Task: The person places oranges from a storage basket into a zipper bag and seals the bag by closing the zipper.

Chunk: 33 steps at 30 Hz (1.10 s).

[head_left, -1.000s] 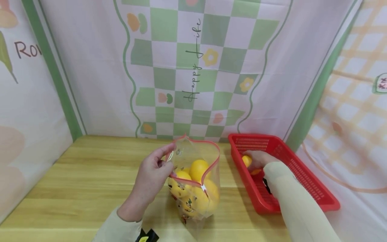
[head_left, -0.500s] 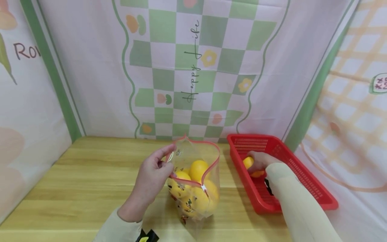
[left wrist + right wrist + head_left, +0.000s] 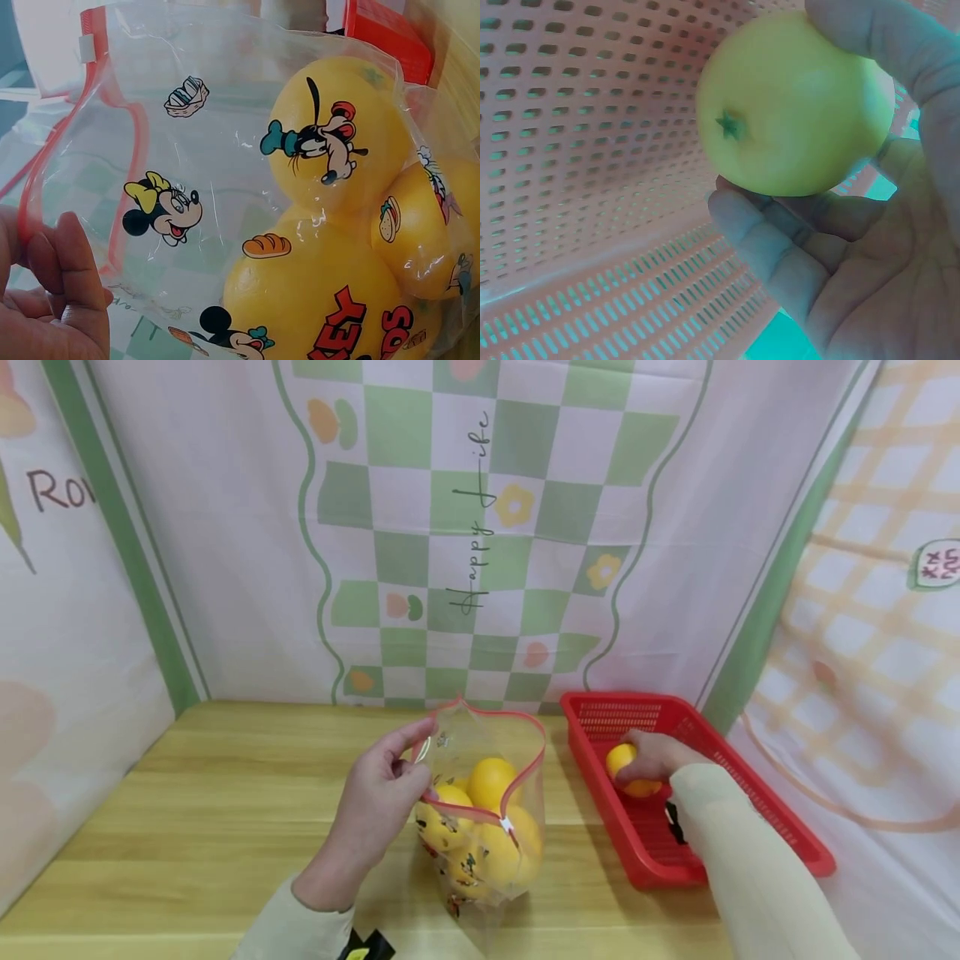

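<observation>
A clear zip bag (image 3: 480, 810) printed with cartoon figures stands open on the wooden table, with several yellow oranges (image 3: 491, 781) inside. My left hand (image 3: 375, 802) pinches its red zip rim on the near left side; in the left wrist view the fingers (image 3: 56, 300) grip the bag (image 3: 225, 187) beside the oranges (image 3: 337, 142). My right hand (image 3: 652, 760) reaches into the red basket (image 3: 720, 777) and grips one orange (image 3: 621, 762); the right wrist view shows the orange (image 3: 795, 112) held between thumb and fingers (image 3: 780, 247) over the basket's slotted wall (image 3: 570, 150).
The wooden table (image 3: 225, 793) runs left of the bag. Patterned cloth walls (image 3: 480, 527) close in the back and both sides. The red basket lies at the right back corner, near the right wall.
The right hand has closed round the orange in the basket and lifted it slightly, drawing back a little. The left hand and the bag have stayed put.
</observation>
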Motion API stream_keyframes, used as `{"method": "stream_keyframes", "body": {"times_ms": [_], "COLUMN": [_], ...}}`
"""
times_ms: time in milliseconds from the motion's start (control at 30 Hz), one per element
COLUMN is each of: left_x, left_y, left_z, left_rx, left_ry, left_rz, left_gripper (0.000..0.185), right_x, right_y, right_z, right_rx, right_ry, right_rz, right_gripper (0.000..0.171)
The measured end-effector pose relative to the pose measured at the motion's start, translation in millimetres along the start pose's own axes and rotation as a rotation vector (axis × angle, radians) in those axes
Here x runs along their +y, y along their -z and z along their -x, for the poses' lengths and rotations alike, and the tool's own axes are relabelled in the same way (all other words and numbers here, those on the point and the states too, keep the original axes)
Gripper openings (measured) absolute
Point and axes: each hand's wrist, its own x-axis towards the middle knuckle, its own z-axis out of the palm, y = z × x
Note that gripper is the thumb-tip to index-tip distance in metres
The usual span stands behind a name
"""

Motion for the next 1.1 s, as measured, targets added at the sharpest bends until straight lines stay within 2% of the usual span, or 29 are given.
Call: {"method": "stream_keyframes", "body": {"times_ms": [133,267,367,533,867,1100], "left_x": [-0.4,-0.8,-1.0,-0.7,-0.2,0.2], "left_y": [0.1,-0.1,-0.4,-0.6,0.2,0.9], "left_z": [0.4,0.7,0.9,1.1,1.4,1.8], "left_rx": [-0.002,-0.002,0.000,0.001,0.001,0.002], "left_ry": [-0.004,-0.007,-0.009,-0.009,-0.006,-0.006], "left_rz": [0.000,0.002,0.000,-0.005,-0.009,-0.008], "left_gripper": [0.060,0.061,0.061,0.061,0.061,0.061], "right_x": [0,-3,-7,-15,-36,-54], "right_y": [5,7,9,14,26,36], "right_z": [-1,0,3,9,18,29], "right_rx": [0.023,0.046,0.085,0.164,0.269,0.297], "right_ry": [0.003,-0.009,0.017,0.080,0.119,0.165], "right_rz": [0.010,0.007,0.005,-0.033,-0.102,-0.163], "right_gripper": [0.091,0.099,0.100,0.091,0.087,0.081]}}
